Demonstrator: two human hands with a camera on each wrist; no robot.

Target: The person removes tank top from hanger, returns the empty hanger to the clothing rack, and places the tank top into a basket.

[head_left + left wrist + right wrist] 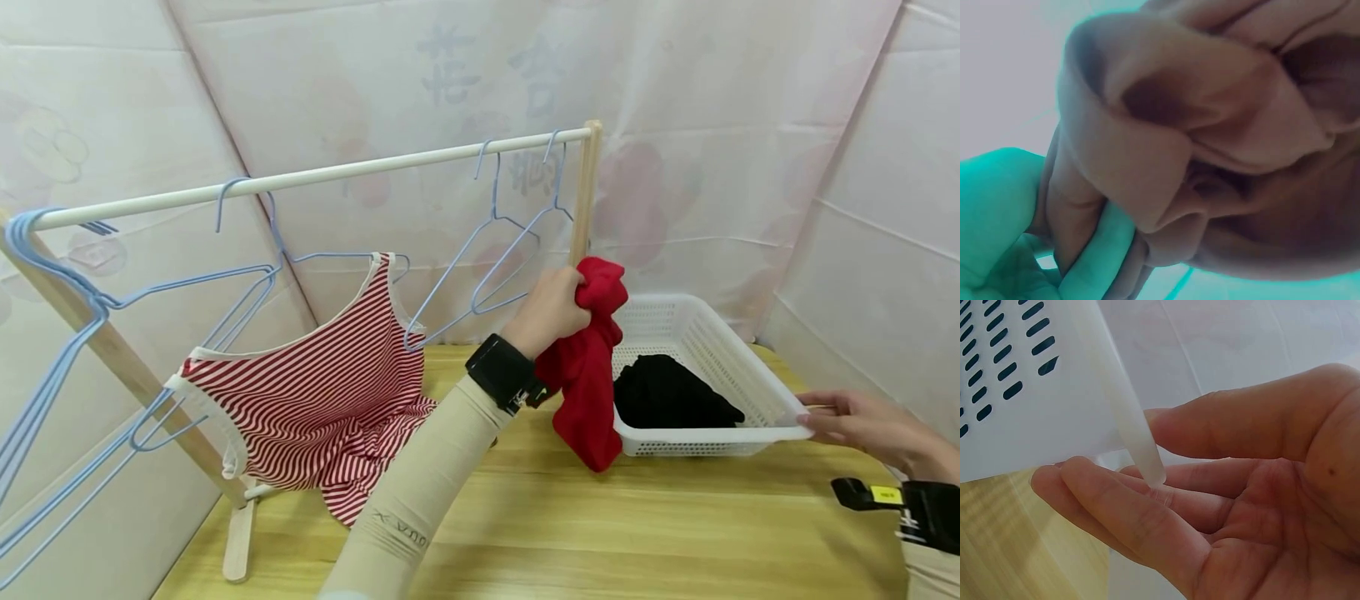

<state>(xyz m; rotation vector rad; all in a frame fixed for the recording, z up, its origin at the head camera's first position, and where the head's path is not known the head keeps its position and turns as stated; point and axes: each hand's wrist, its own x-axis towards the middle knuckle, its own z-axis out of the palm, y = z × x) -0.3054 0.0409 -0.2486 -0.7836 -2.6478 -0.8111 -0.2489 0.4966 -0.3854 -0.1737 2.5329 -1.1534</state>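
Observation:
In the head view my left hand [553,310] grips a bunched red cloth garment [588,367] by its upper part, and the rest hangs down in front of the basket's left side. The left wrist view shows the garment's folds [1147,125] close up, with fingers curled into them. My right hand [870,425] is at the front right corner of a white plastic basket [738,350]. In the right wrist view its thumb touches the basket's rim [1129,419], and fairly straight fingers reach under the edge. Inside the basket lies a crumpled black garment [671,396].
A rack with a white rail [337,171] and wooden posts stands at the left and middle. A red-and-white striped top [322,400] hangs on a blue hanger. More blue hangers [457,275] hang along the rail. The basket stands on a wooden table [637,525]; printed curtains [712,125] enclose it.

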